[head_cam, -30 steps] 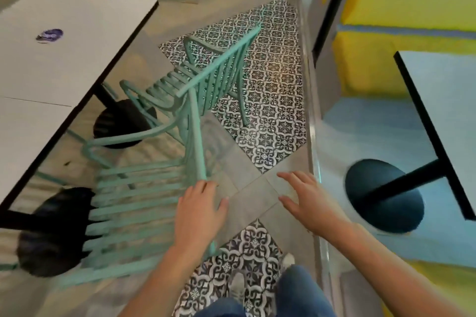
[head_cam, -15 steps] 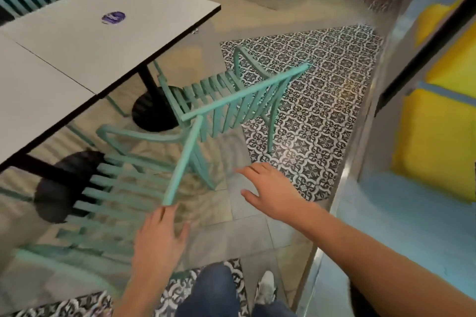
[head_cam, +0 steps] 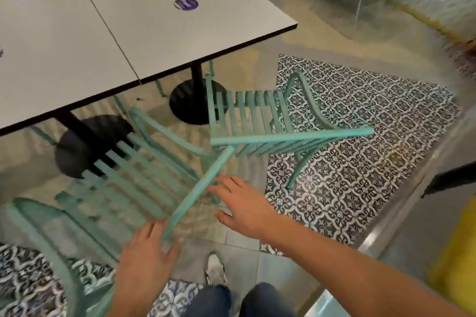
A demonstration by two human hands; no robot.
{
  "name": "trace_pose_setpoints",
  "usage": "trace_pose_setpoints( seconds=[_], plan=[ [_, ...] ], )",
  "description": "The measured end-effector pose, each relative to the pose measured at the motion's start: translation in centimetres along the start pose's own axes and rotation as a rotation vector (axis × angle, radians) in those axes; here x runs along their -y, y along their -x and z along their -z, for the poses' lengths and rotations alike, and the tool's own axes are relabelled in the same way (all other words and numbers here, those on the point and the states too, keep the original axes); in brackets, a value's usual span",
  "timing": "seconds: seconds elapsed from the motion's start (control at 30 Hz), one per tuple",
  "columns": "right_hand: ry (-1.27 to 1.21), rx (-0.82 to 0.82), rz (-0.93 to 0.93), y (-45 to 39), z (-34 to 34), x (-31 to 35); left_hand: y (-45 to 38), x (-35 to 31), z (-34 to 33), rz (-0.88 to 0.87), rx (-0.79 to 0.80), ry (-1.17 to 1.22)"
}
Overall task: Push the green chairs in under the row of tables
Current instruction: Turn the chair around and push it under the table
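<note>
Head view
Near chair (head_cam: 198, 192): teal-green, slatted seat and back, curved armrests; seat partly under the near edge of the left table (head_cam: 51, 54), top rail angled toward the hands.
Far chair (head_cam: 260, 121): same teal slats; stands off the right table (head_cam: 180, 23) near its right corner, seat just reaching the black pedestal base (head_cam: 190, 103).
Left hand (head_cam: 145, 255): fingers straight and spread, fingertips at the lower end of the near chair's rail.
Right hand (head_cam: 244, 204): fingers straight and spread, fingertips just beside the rail; contact unclear.
Tabletops: grey, dark-edged, butted together; purple sticker (head_cam: 186, 3) on the right one.
Floor: beige tiles, black-and-white patterned patch (head_cam: 360, 157).
Room: yellow seat (head_cam: 456, 260) at right.
</note>
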State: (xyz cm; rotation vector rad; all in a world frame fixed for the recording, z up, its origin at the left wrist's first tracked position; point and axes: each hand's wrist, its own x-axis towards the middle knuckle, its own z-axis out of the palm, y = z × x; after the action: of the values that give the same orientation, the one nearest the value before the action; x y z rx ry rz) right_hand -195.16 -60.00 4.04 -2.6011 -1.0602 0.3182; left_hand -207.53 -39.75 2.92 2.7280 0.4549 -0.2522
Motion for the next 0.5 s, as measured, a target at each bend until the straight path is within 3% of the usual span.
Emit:
trace_pose_setpoints(
  seconds=[0.3, 0.5],
  plan=[
    [0.09, 0.171, 0.281, -5.2, -0.3, -2.6, 0.2, 1.8, -1.1, 0.091, -0.102, -0.017],
    [0.187, 0.241, 0.448, -7.7, -1.4, -5.5, 3.2, 2.7, -2.9, 0.41, -0.029, -0.006]
  ],
)
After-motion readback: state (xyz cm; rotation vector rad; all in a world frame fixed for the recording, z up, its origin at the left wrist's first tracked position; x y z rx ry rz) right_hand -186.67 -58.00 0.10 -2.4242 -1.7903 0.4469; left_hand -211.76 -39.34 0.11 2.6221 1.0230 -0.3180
